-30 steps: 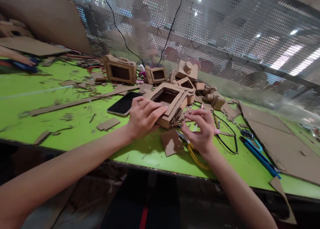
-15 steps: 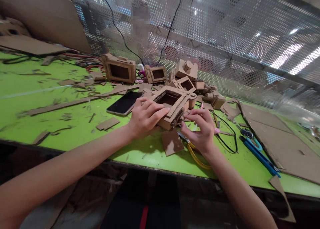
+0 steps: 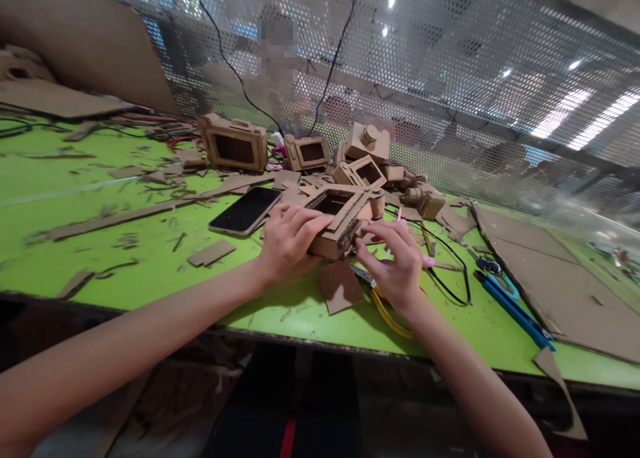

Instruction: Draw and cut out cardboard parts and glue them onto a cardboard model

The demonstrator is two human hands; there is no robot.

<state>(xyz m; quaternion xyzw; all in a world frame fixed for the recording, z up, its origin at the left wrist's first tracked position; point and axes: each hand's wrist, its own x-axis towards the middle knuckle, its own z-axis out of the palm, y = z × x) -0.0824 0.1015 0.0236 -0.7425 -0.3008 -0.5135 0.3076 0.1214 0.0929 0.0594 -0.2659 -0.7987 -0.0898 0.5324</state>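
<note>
A cardboard camera model (image 3: 327,246) with a hollow rectangular window rests on the green table, tilted slightly. My left hand (image 3: 287,241) is closed on its near left edge, fingers over the top frame. At its right side, my right hand (image 3: 397,258) has thumb and fingertips curled together against the rough, layered edge. Whatever sits between those fingertips is too small to make out. Below the model lies a square cardboard piece (image 3: 341,287). Scissors with yellow handles (image 3: 387,315) lie partly under my right hand. A black-screened phone (image 3: 246,210) is left of the model.
Several other cardboard cameras stand behind, among them a large one (image 3: 235,143) and one with a round knob (image 3: 369,137). A blue cutter (image 3: 515,311) and a big cardboard sheet (image 3: 560,278) lie at right. Scraps litter the table before a perforated metal screen (image 3: 440,78).
The view has shifted slightly. My left hand stays on the cardboard camera, and my right fingertips have moved slightly along its right side.
</note>
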